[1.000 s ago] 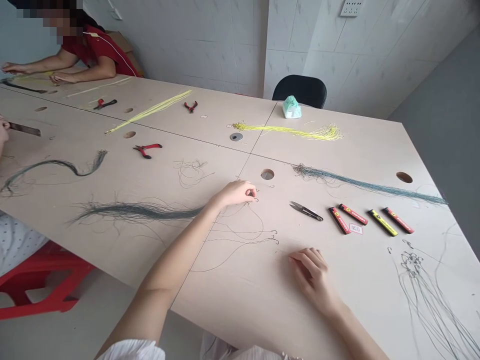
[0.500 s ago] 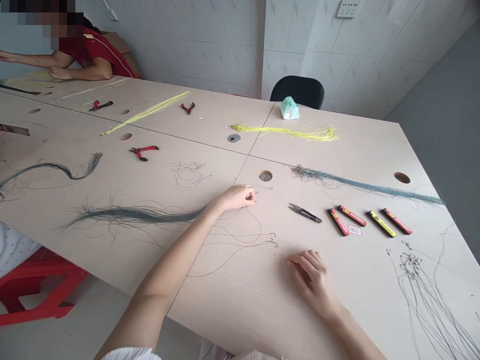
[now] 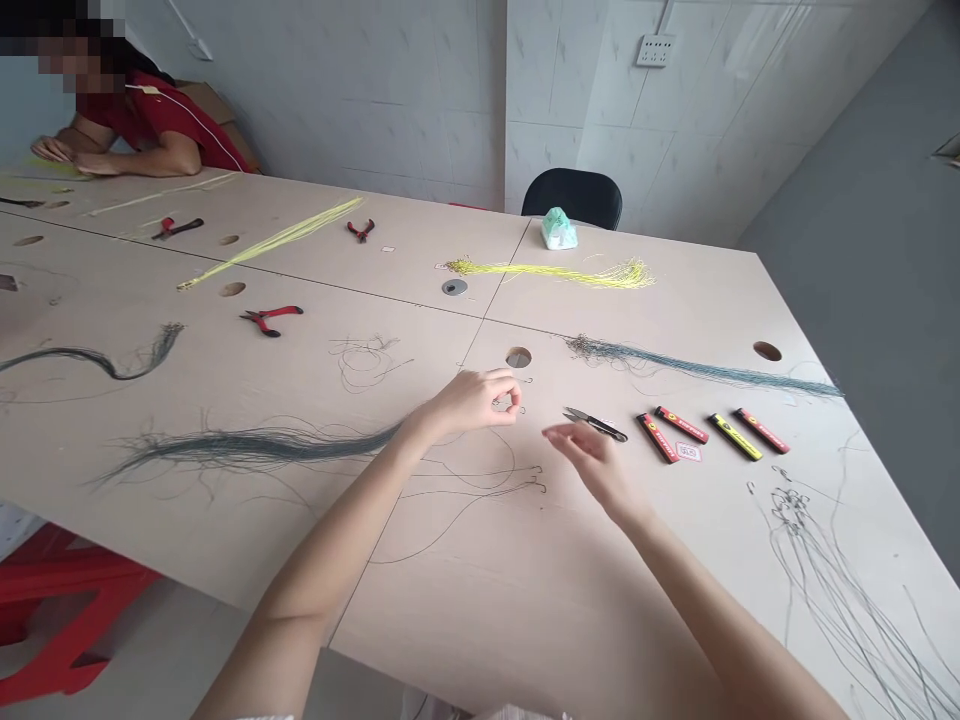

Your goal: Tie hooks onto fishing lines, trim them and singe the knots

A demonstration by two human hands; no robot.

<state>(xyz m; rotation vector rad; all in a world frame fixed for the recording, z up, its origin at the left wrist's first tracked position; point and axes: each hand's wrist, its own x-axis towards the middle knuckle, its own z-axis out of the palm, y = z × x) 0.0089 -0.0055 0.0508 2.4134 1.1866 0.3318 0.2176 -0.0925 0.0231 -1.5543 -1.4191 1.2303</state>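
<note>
My left hand (image 3: pixel 480 400) is just above the table, thumb and forefinger curled together in a ring; whatever they pinch is too small to make out. Small hooks lie beside and beneath its fingers. To its right, my right hand (image 3: pixel 589 455) hovers with bent fingers by the black thread snips (image 3: pixel 596 424); its grip is unclear. A dark line bundle (image 3: pixel 262 445) runs left from under my left forearm. Several loose lines with hooks (image 3: pixel 536 485) lie between my forearms.
Red and yellow lighters (image 3: pixel 735 437) lie right of the snips, with hooked lines (image 3: pixel 791 510) beyond. Farther off are a teal bundle (image 3: pixel 712 370), yellow bundles (image 3: pixel 555 271), red pliers (image 3: pixel 271 320) and a table hole (image 3: pixel 518 357). A person in red (image 3: pixel 161 130) sits far left.
My right hand has moved up and left, closer to my left hand and the snips. The view has shifted slightly. The person in red has brought both hands together.
</note>
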